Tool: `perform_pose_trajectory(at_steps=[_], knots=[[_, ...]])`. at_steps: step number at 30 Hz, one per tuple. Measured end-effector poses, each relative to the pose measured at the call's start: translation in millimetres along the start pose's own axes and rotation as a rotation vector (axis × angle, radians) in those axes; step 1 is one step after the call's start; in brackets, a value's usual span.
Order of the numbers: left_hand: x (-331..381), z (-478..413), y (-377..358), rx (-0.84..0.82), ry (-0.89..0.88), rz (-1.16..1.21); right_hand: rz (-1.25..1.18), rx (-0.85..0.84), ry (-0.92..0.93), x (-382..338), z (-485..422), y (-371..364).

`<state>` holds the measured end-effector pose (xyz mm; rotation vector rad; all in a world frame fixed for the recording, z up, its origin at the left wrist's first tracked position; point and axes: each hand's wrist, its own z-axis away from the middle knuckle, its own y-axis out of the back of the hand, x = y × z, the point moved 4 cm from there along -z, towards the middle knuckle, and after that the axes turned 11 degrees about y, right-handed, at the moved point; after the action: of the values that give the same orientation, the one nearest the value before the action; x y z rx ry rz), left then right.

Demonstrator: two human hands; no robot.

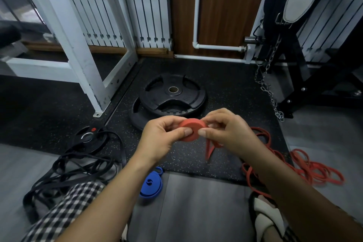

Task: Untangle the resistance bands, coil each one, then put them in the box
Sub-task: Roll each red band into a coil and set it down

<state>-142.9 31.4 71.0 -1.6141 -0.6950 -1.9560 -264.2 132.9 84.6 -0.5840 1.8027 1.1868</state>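
1. on the far left, a tangle of black flat rubber resistance bands lies on the floor, well apart from both hands.
2. a coiled blue rubber band rests on the floor, below the left forearm.
3. the left hand pinches the red flat rubber coil, thumb on its face.
4. the right hand touches the coil's right edge; its thumb and fingers pinch the loose tail, which hangs down from there.
5. the loose red bands lie on the right.
6. no box is visible.
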Motion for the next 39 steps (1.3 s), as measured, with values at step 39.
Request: perform_pose_trajectory(at_steps=[39], knots=[[-10,3,-10,0.055,0.139,0.421,-0.310,0.072,0.003,-4,1,-7]])
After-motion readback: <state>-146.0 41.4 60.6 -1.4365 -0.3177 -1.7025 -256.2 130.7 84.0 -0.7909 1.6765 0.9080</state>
